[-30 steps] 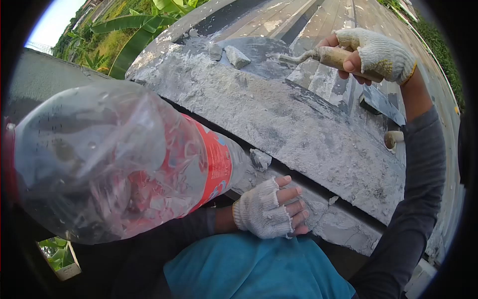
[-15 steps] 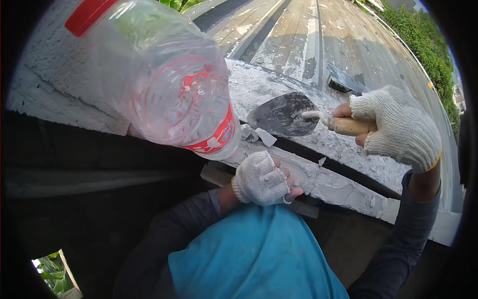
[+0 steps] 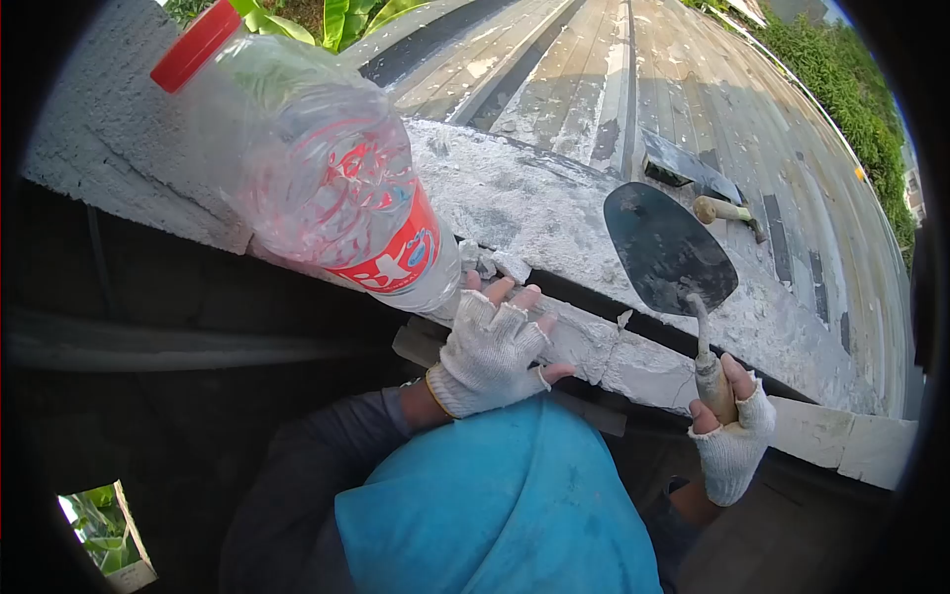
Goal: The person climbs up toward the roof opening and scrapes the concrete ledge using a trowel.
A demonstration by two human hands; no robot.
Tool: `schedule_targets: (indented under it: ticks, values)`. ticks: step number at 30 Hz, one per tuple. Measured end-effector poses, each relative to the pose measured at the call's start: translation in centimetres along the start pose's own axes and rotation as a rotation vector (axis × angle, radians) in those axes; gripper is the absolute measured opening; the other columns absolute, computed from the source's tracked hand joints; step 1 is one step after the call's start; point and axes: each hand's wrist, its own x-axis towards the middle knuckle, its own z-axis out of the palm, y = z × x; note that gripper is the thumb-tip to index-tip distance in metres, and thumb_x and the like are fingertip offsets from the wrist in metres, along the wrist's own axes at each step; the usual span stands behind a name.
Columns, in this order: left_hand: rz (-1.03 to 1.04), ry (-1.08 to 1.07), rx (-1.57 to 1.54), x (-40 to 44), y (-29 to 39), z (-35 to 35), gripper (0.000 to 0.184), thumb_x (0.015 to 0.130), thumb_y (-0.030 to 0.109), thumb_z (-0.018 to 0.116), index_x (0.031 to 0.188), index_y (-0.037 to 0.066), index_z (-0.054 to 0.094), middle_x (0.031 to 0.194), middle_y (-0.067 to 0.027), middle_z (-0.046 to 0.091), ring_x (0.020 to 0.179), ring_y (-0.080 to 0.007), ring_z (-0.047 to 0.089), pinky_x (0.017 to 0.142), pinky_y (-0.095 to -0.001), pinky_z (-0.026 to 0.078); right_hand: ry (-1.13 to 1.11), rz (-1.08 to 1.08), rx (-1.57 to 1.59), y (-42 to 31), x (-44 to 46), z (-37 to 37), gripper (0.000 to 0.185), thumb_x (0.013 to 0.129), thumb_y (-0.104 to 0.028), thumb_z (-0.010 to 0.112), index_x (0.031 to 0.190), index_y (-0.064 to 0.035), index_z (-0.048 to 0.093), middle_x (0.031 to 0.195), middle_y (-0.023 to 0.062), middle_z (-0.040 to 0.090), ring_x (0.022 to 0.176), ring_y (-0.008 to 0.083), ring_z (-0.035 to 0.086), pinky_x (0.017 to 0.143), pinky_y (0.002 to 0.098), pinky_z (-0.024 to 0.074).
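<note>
My right hand (image 3: 732, 426), in a white fingerless glove, is closed round the wooden handle of a trowel (image 3: 671, 247) at the lower right. The trowel's dark blade points up and away over the rough grey mortar ledge (image 3: 524, 188). My left hand (image 3: 495, 342), gloved the same way, has its fingers spread on the near block edge, just right of the bottle's base, and holds nothing. A large clear plastic bottle (image 3: 327, 168) with a red cap and red label leans at the left. Small mortar chunks (image 3: 510, 265) lie just beyond my left fingertips.
A metal box-like tool (image 3: 688, 168) and a wooden-handled tool (image 3: 725, 210) rest on the corrugated roof (image 3: 584, 79) beyond the ledge. A dark gap runs along the ledge. Rough concrete (image 3: 129, 129) is at the left, and a blue cloth (image 3: 495, 505) covers my lap.
My right hand has swung down and nearer to me with the trowel, whose blade now points away. My left hand has moved slightly left and its fingers have spread.
</note>
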Motion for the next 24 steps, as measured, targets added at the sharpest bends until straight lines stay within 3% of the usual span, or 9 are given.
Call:
schedule_targets:
  ticks: [2, 6, 9, 11, 13, 18, 20, 24]
  values:
    - [-0.018, 0.052, -0.048, 0.0, -0.2, 0.3, 0.056, 0.077, 0.057, 0.083, 0.106, 0.011, 0.069, 0.126, -0.0133, 0.060, 0.121, -0.0375, 0.054, 0.108, -0.0623, 0.036, 0.171, 0.065, 0.032, 2.6, -2.1, 0.9, 0.056, 0.077, -0.008, 0.081, 0.129, 0.0034, 0.066, 0.101, 0.0106, 0.069, 0.092, 0.0186, 0.065, 0.084, 0.0322, 0.0518]
    - [0.047, 0.087, -0.147, -0.8, -0.7, 1.2, 0.056, 0.078, 0.055, 0.084, 0.108, 0.011, 0.068, 0.127, -0.0138, 0.059, 0.123, -0.0383, 0.053, 0.107, -0.0591, 0.040, 0.294, 0.120, 0.164, 7.0, -5.1, 3.2, 0.059, 0.079, -0.008, 0.079, 0.135, 0.0034, 0.062, 0.111, 0.0116, 0.067, 0.097, 0.0182, 0.063, 0.090, 0.0324, 0.0503]
    - [0.037, 0.090, -0.034, -0.7, -0.3, 0.5, 0.056, 0.077, 0.052, 0.086, 0.110, 0.011, 0.068, 0.130, -0.0151, 0.058, 0.124, -0.0394, 0.053, 0.105, -0.0570, 0.043, 0.371, 0.136, 0.259, 8.6, -5.9, 4.7, 0.058, 0.080, -0.007, 0.078, 0.135, 0.0036, 0.061, 0.113, 0.0113, 0.066, 0.098, 0.0188, 0.063, 0.090, 0.0321, 0.0501]
    - [-0.108, -0.022, 0.138, 0.0, 0.5, -0.5, 0.056, 0.077, 0.050, 0.086, 0.113, 0.011, 0.068, 0.134, -0.0167, 0.055, 0.126, -0.0405, 0.053, 0.103, -0.0565, 0.045, 0.369, 0.088, 0.237, 9.5, -6.4, 4.8, 0.062, 0.081, -0.007, 0.078, 0.139, 0.0027, 0.058, 0.113, 0.0120, 0.067, 0.097, 0.0182, 0.065, 0.089, 0.0316, 0.0520]
    - [-0.117, -0.028, 0.115, 0.2, 0.6, -0.4, 0.057, 0.077, 0.050, 0.086, 0.115, 0.011, 0.068, 0.136, -0.0170, 0.054, 0.126, -0.0405, 0.052, 0.103, -0.0563, 0.045, 0.516, 0.237, 0.438, 9.1, -6.4, 5.4, 0.067, 0.083, -0.010, 0.078, 0.144, 0.0015, 0.052, 0.113, 0.0144, 0.068, 0.095, 0.0171, 0.066, 0.088, 0.0312, 0.0544]
    - [-0.069, -0.049, 0.053, 0.6, -0.2, 0.0, 0.060, 0.079, 0.050, 0.085, 0.120, 0.011, 0.065, 0.139, -0.0184, 0.052, 0.125, -0.0402, 0.053, 0.103, -0.0562, 0.045, 0.495, 0.231, 0.462, 9.8, -6.7, 5.1, 0.069, 0.086, -0.015, 0.078, 0.147, 0.0005, 0.049, 0.112, 0.0166, 0.068, 0.090, 0.0160, 0.066, 0.084, 0.0303, 0.0563]
    - [0.039, 0.091, -0.036, -0.6, -1.0, 0.9, 0.064, 0.080, 0.051, 0.084, 0.124, 0.011, 0.062, 0.142, -0.0200, 0.051, 0.129, -0.0425, 0.052, 0.106, -0.0589, 0.042, 0.512, 0.214, 0.413, 9.5, -6.5, 5.4, 0.069, 0.086, -0.015, 0.077, 0.147, 0.0004, 0.048, 0.111, 0.0163, 0.068, 0.089, 0.0155, 0.065, 0.082, 0.0296, 0.0562]
    - [-0.046, -0.038, 0.055, -1.5, -0.1, 0.3, 0.066, 0.083, 0.054, 0.080, 0.128, 0.010, 0.060, 0.145, -0.0212, 0.049, 0.137, -0.0454, 0.047, 0.109, -0.0598, 0.040, 0.501, 0.196, 0.459, 9.8, -6.7, 5.3, 0.070, 0.086, -0.015, 0.078, 0.147, 0.0002, 0.048, 0.111, 0.0161, 0.068, 0.089, 0.0152, 0.065, 0.081, 0.0294, 0.0558]
